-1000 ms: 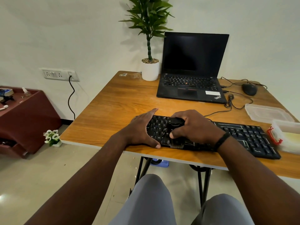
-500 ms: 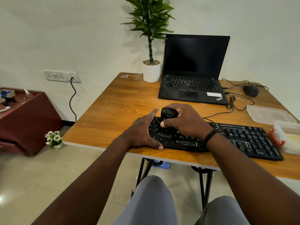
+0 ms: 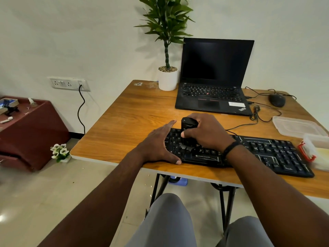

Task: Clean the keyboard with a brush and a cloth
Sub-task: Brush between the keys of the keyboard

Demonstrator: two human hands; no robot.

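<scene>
A black keyboard (image 3: 267, 150) lies along the near edge of the wooden table (image 3: 128, 122). My right hand (image 3: 204, 132) grips a short black brush (image 3: 187, 124), held upright with its bristles down on the keys of the left part. My left hand (image 3: 158, 145) rests with straight fingers against the keyboard's left end, the thumb along its front edge. No cloth shows clearly.
An open black laptop (image 3: 213, 77) stands behind the keyboard, a potted plant (image 3: 167, 75) to its left. A mouse (image 3: 276, 100) with cables lies far right. A clear lid (image 3: 297, 125) and a plastic box (image 3: 316, 152) sit at the right edge. A maroon cabinet (image 3: 30, 129) stands left.
My right hand has tilted the brush from low over the keys to upright and drawn it slightly back across the left keys. The left hand has stayed at the keyboard's end.
</scene>
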